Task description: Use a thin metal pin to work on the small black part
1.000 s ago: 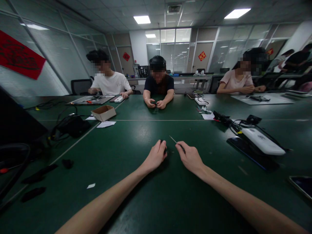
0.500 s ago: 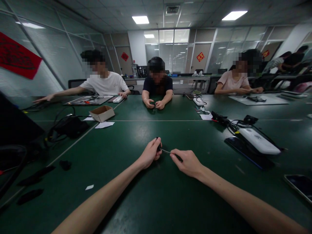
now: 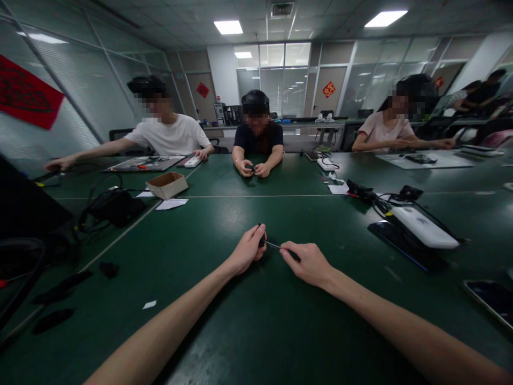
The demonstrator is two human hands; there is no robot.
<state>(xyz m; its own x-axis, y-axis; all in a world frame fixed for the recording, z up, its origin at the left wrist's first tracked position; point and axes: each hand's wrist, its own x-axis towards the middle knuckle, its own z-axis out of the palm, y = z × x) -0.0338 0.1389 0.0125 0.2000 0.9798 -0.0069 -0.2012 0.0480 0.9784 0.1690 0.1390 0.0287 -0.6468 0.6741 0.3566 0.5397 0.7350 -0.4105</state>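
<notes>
My left hand (image 3: 249, 251) grips a small black object (image 3: 262, 241), mostly hidden by the fingers. In my right hand (image 3: 306, 264) is a small screwdriver (image 3: 276, 247) with a dark handle. Its thin metal shaft reaches across to the black object and appears to touch it. Both hands are held close together above the green table (image 3: 200, 331).
Ahead stand a cardboard box (image 3: 166, 185) and loose papers. A white power bank (image 3: 425, 227) lies on a dark tablet (image 3: 395, 239) to the right, near black cables (image 3: 366, 195). Several co-workers sit across the table, including one person (image 3: 256, 139) handling something small.
My hands have moved closer together, and the screwdriver shaft now meets the black object. The co-worker at the left has stretched an arm out to the far left.
</notes>
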